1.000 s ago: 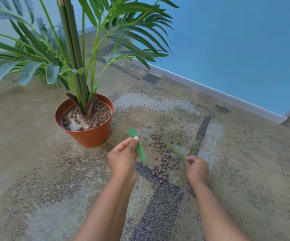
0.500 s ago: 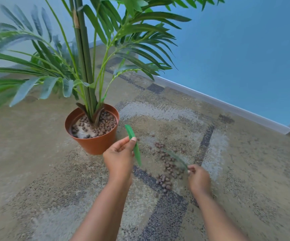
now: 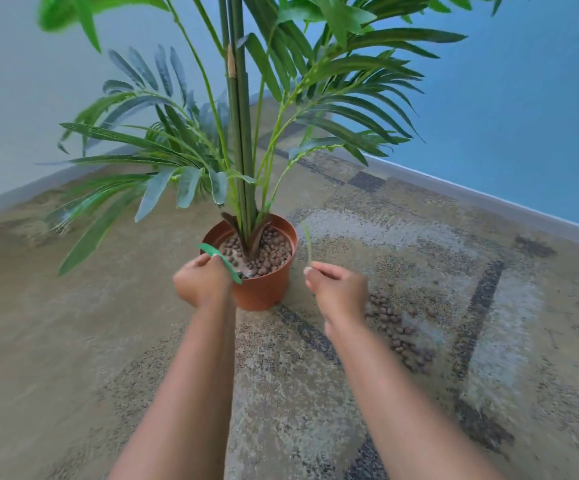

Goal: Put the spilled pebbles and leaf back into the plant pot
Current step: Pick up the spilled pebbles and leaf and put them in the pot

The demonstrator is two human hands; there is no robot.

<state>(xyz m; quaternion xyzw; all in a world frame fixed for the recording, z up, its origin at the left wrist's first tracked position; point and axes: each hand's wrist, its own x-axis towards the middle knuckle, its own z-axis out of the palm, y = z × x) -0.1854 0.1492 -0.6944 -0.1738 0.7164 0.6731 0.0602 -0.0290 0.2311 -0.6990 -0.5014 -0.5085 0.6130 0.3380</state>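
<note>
I note two bare forearms entering from the bottom edge. The left hand (image 3: 202, 285) has its fingers curled round a bright green leaf (image 3: 224, 259). The leaf slants across the near-left rim of the plant pot (image 3: 264, 294). The right hand (image 3: 337, 289) is held just right of the pot. Its thumb and forefinger pinch a thin pale blade (image 3: 307, 242), which stands upright beside the pot's right rim. Motion blur prevents finer detail of that grip.

The spilled pebbles (image 3: 399, 332) lie in a loose trail on the patterned carpet (image 3: 73, 341), just right of the right hand. The orange-brown pot stands upright on the carpet, between and just beyond the hands. Brown pot pebbles (image 3: 270, 252) cover its surface around the stems of a palm (image 3: 241, 133). Beyond it, a skirting board (image 3: 489, 199) runs below a blue wall (image 3: 523, 98).
</note>
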